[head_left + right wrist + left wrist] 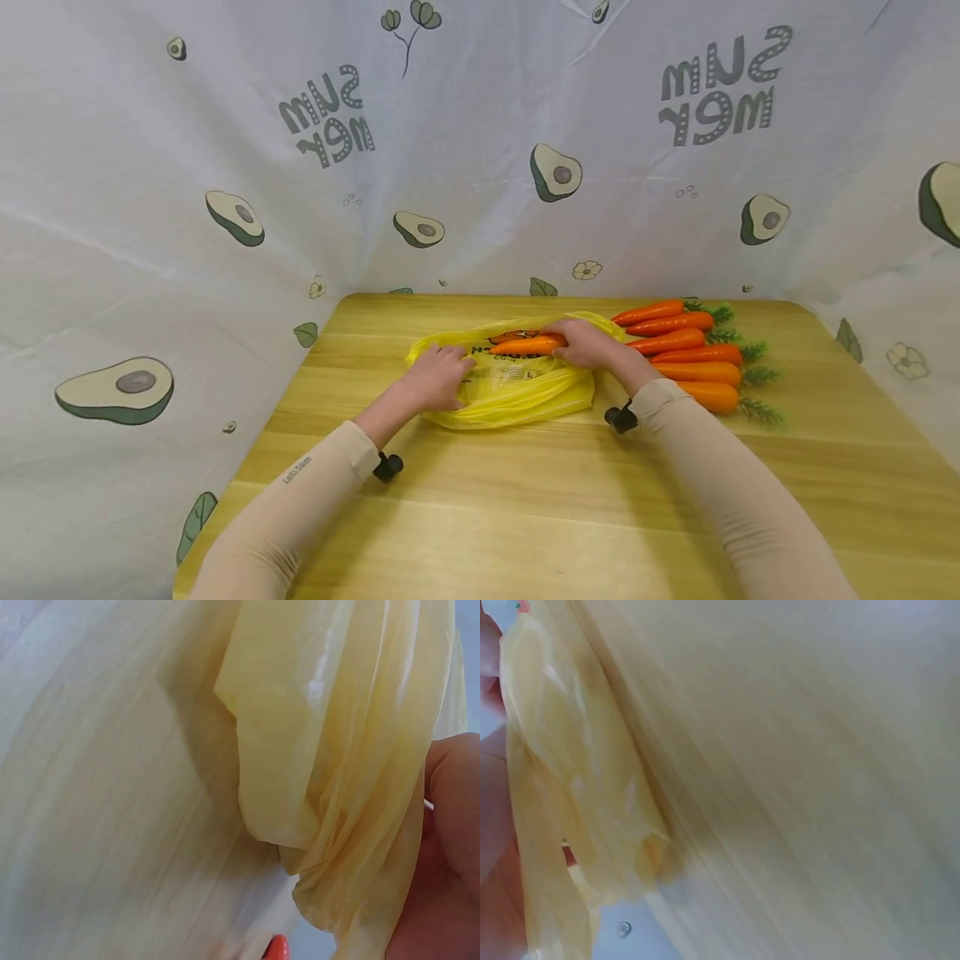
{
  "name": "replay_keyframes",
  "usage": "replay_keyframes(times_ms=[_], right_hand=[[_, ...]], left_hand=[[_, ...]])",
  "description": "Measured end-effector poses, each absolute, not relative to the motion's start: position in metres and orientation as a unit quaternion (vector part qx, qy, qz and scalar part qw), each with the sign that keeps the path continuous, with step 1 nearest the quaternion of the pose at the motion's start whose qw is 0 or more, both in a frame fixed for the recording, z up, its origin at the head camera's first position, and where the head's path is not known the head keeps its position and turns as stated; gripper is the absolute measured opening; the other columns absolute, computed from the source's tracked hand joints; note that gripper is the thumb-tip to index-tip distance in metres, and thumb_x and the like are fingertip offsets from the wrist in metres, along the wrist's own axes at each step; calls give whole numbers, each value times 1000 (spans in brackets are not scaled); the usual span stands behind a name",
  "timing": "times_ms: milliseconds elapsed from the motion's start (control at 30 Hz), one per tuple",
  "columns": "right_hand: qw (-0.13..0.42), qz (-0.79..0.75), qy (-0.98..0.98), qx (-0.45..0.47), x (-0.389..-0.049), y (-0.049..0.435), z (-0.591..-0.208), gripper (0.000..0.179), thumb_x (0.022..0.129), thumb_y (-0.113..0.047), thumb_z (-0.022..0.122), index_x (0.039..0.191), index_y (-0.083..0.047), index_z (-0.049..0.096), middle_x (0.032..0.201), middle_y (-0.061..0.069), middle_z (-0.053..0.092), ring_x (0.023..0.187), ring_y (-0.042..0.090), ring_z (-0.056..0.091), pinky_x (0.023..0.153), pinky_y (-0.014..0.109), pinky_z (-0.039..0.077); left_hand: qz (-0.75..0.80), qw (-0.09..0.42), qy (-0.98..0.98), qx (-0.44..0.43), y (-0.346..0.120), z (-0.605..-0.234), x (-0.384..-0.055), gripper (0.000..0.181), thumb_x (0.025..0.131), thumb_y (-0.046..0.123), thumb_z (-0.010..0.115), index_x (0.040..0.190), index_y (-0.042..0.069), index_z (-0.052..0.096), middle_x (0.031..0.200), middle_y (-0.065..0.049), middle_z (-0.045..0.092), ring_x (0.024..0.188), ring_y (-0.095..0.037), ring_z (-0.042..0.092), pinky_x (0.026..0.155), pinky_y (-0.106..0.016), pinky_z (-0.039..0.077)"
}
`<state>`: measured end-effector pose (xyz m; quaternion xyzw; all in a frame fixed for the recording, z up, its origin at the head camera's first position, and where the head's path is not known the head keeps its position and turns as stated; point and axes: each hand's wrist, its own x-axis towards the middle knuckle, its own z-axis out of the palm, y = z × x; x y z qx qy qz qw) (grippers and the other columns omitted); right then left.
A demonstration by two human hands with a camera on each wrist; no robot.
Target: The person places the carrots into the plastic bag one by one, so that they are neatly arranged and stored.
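A yellow plastic bag (525, 408) with dark print lies on the table, its mouth spread wide. My left hand (437, 379) reaches over the bag's left rim, fingers apart and touching the plastic inside. My right hand (588, 343) grips an orange carrot (525, 345) by its thick end, holding it level over the bag's mouth with the tip pointing left. In the left wrist view, yellow plastic (577, 765) partly covers the left hand. Bag folds (352, 772) hang before the right hand (457, 825) in the right wrist view; the carrot is hidden there.
Several carrots (697, 373) with green tops lie side by side right of the bag, tips toward it. The wooden table (510, 517) ends at a white cloth (480, 150) printed with avocados. Small black devices (621, 417) sit under both wrists.
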<state>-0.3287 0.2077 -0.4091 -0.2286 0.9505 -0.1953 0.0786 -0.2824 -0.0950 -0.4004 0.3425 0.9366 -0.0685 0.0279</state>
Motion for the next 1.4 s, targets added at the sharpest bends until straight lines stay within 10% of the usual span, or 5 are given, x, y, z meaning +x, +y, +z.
replay_keyframes(times_ms=[600,1400], right_hand=[[70,-191,949,-241,-329,214,-415,44,98,-11,64,140,-2,57,142,22,57,131,41,52,111,57,40],[10,-216,949,-231,-334,200,-418,41,96,-8,65,137,-6,62,137,17,62,128,37,56,111,55,41]], left_hand=[[-31,104,950,294,-103,-417,-294,96,86,49,75,160,10,27,163,-19,28,147,-37,35,117,-49,37],[-61,145,944,290,-93,-412,-276,84,89,50,72,159,25,33,164,-15,27,149,-36,31,116,-53,36]])
